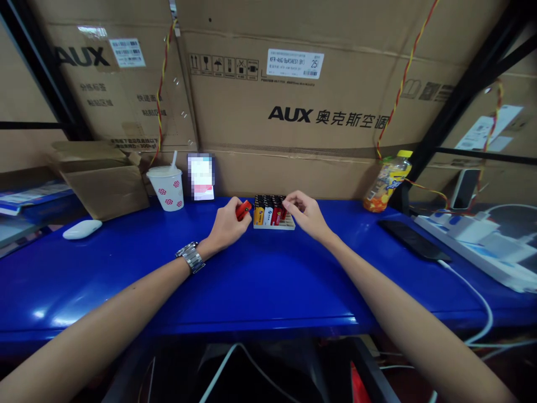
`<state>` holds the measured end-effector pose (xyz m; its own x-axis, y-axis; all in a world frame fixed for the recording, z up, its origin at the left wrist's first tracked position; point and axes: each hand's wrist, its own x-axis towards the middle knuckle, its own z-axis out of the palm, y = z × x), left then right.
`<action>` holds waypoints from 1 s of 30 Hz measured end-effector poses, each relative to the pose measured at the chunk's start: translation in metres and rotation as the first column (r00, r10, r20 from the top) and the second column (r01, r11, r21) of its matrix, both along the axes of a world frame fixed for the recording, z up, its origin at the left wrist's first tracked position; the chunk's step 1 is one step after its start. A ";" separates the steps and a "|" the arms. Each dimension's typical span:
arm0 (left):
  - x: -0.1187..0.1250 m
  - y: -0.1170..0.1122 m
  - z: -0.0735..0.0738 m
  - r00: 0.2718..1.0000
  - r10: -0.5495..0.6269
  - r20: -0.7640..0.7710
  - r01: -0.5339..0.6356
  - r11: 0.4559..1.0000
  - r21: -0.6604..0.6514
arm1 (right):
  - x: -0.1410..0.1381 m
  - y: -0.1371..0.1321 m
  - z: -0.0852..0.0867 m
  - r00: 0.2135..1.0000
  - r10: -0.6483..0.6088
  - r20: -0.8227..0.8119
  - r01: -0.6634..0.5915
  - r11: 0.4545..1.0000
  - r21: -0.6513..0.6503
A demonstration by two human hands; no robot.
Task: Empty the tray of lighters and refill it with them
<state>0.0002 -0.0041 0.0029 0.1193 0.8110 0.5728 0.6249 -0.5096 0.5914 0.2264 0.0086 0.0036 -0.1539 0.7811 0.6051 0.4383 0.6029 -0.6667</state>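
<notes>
My left hand (229,226) grips a red lighter (244,210) between thumb and fingers, just left of the tray, and a metal wristwatch (192,257) sits on that wrist. A pale beige tray (274,225) on the blue table holds several upright lighters (268,210) in yellow, white, red and black. My right hand (304,215) reaches over the tray's right end, its fingertips pinched on the top of the rightmost lighter (283,208), which they mostly hide.
Behind the tray stand a paper cup with a straw (166,188), a propped phone (201,178) and a juice bottle (388,182). A white oval case (82,229), a black phone (413,239), a white power strip (474,240) and cables lie around. Large cardboard boxes (302,101) form the back.
</notes>
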 end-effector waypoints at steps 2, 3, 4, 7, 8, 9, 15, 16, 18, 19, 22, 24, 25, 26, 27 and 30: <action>0.006 -0.006 -0.001 0.996 -0.089 -0.029 0.090 0.996 0.030 | -0.013 -0.011 0.005 0.996 0.021 0.088 -0.024 0.999 0.026; 0.008 -0.008 -0.002 0.991 -0.127 -0.050 0.130 0.990 0.050 | -0.020 -0.017 0.008 0.992 0.043 0.121 -0.049 0.998 0.047; 0.011 -0.010 -0.004 0.984 -0.163 -0.074 0.168 0.983 0.077 | -0.028 -0.022 0.010 0.987 0.062 0.150 -0.075 0.994 0.079; 0.015 -0.012 -0.007 0.960 -0.251 -0.124 0.270 0.947 0.174 | -0.044 -0.030 0.013 0.978 0.099 0.182 -0.125 0.983 0.137; 0.016 -0.012 -0.007 0.955 -0.270 -0.126 0.291 0.935 0.202 | -0.046 -0.030 0.014 0.981 0.113 0.157 -0.133 0.983 0.124; 0.016 -0.012 -0.007 0.952 -0.282 -0.120 0.302 0.927 0.221 | -0.045 -0.028 0.014 0.986 0.128 0.107 -0.139 0.985 0.099; 0.007 -0.004 -0.005 0.974 -0.227 0.005 0.223 0.960 0.172 | 0.002 0.002 0.010 0.910 0.067 -0.408 -0.069 0.998 0.010; 0.005 -0.001 -0.005 0.979 -0.202 0.020 0.196 0.967 0.161 | 0.011 0.007 0.007 0.898 0.048 -0.437 -0.060 0.998 -0.015; 0.002 0.004 -0.006 0.988 -0.153 0.034 0.147 0.979 0.139 | 0.025 0.014 0.002 0.912 0.017 -0.411 -0.054 0.995 -0.079; 0.000 0.007 -0.007 0.991 -0.132 0.034 0.127 0.984 0.128 | 0.030 0.016 -0.002 0.930 0.009 -0.367 -0.052 0.993 -0.109; -0.003 0.013 -0.009 0.995 -0.094 0.013 0.092 0.990 0.103 | 0.032 0.020 -0.009 0.992 -0.014 -0.127 -0.004 0.990 -0.140; -0.004 0.015 -0.010 0.996 -0.086 -0.002 0.086 0.992 0.093 | 0.028 0.020 -0.011 0.996 -0.061 0.071 0.067 0.994 -0.085; -0.005 0.015 -0.011 0.996 -0.086 -0.010 0.086 0.992 0.088 | 0.026 0.019 -0.010 0.984 -0.094 0.150 0.101 0.994 -0.042; -0.005 0.016 -0.011 0.996 -0.086 -0.017 0.087 0.993 0.081 | 0.024 0.019 -0.010 0.971 -0.122 0.205 0.125 0.992 -0.003; -0.005 0.015 -0.011 0.996 -0.086 -0.022 0.087 0.993 0.075 | 0.022 0.018 -0.009 0.962 -0.139 0.236 0.136 0.990 0.026; -0.005 0.015 -0.012 0.996 -0.082 -0.036 0.085 0.994 0.065 | 0.018 0.015 -0.009 0.963 -0.104 0.247 0.097 0.994 0.040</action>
<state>-0.0048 0.0112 -0.0088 0.2049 0.7574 0.6200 0.5972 -0.5986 0.5339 0.2448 0.0237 -0.0050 -0.2234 0.7839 0.5793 0.6476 0.5636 -0.5128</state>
